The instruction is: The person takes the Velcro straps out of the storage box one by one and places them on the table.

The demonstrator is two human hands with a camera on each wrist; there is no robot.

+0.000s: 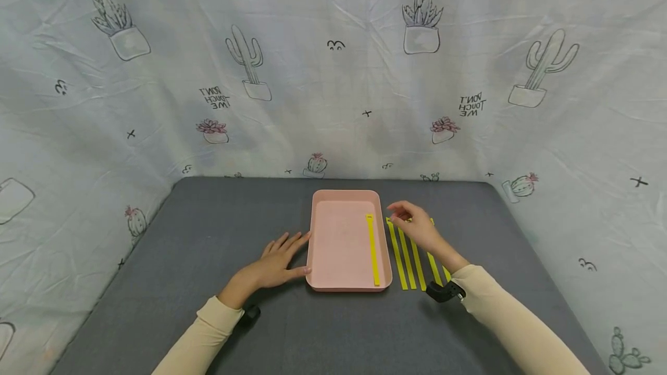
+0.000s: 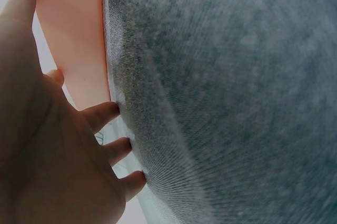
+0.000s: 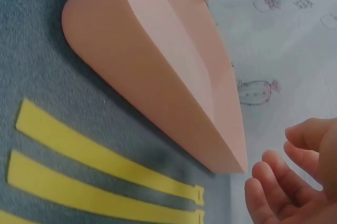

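A pink rectangular tray [image 1: 341, 198] sits mid-table on the grey cloth; one yellow strip [image 1: 373, 249] lies along its right inner side. Several more yellow strips [image 1: 406, 259] lie side by side on the cloth just right of the tray, also seen as yellow strips [image 3: 95, 182] in the right wrist view. My left hand [image 1: 281, 256] rests flat on the table with its straight fingers against the tray's left wall [image 2: 68, 39]. My right hand [image 1: 411, 221] hovers over the far ends of the loose strips, fingers loosely curled and holding nothing.
The grey table [image 1: 208, 236] is enclosed on three sides by a pale cactus-print curtain [image 1: 333, 74]. Bare cloth lies to the left of the tray and in front of it.
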